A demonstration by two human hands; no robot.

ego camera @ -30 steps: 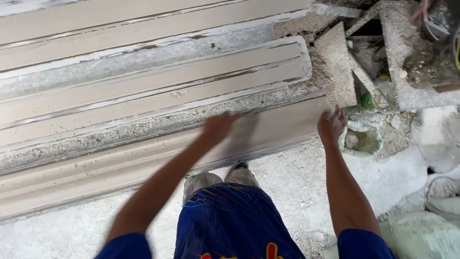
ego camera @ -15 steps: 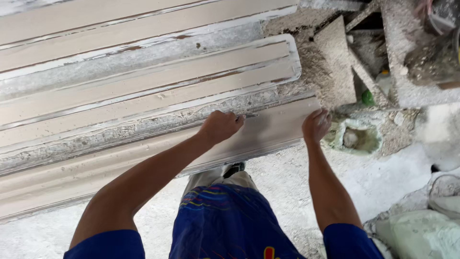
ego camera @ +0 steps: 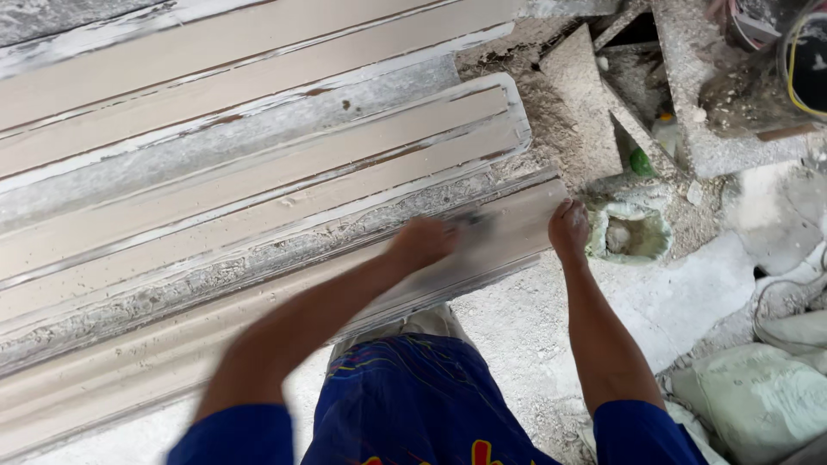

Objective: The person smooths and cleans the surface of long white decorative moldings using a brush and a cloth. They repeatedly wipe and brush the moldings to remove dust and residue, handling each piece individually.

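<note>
Short blue sleeves, bare forearms, blue shorts with red-yellow print, grey shoes

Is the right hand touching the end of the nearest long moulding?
Touching. The head view shows the right hand closed over the end corner of the nearest moulding, with no gap.

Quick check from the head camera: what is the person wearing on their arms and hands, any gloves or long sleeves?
No gloves: the left hand and right hand are bare, dusted with pale powder. Both forearms are uncovered. Short blue sleeves end near the elbows, matching on both sides. No watch, bands or rings show. The left hand is motion-blurred, so fine detail there cannot be told. Blue shorts with red and yellow markings show below.
</note>
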